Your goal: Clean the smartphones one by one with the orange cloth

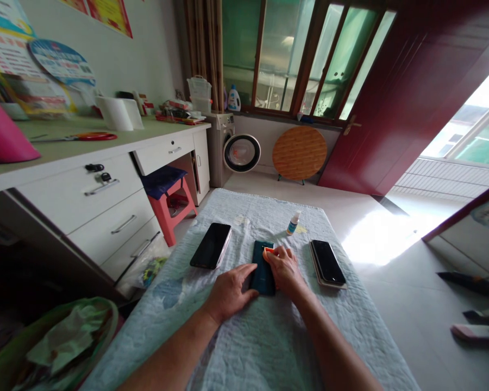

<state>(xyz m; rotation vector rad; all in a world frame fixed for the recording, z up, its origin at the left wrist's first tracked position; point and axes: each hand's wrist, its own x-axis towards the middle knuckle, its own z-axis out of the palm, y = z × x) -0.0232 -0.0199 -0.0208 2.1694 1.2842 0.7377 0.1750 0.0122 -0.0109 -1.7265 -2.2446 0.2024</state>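
A dark blue-green smartphone (259, 281) lies on the cloth-covered table, its back apparently facing up. My left hand (231, 290) grips its left edge, thumb low and a finger higher up. In my right hand (284, 267) is a small orange cloth (268, 252), pressed on the phone's upper right part; those fingers are closed round it and hide some of it. Left of my hands lies a black-screened phone (212, 245). Another phone (328, 262), in an open flip case, rests on the right. Beyond my right hand stands a small spray bottle (293, 223) with a blue label.
A pale quilted cloth (244, 209) covers the table. To the left are a drawer desk (106, 201), a red stool (175, 203) and a filled green basket (113, 320). Farther back are a washing machine (220, 146) with its door open and a round wooden tabletop (299, 153).
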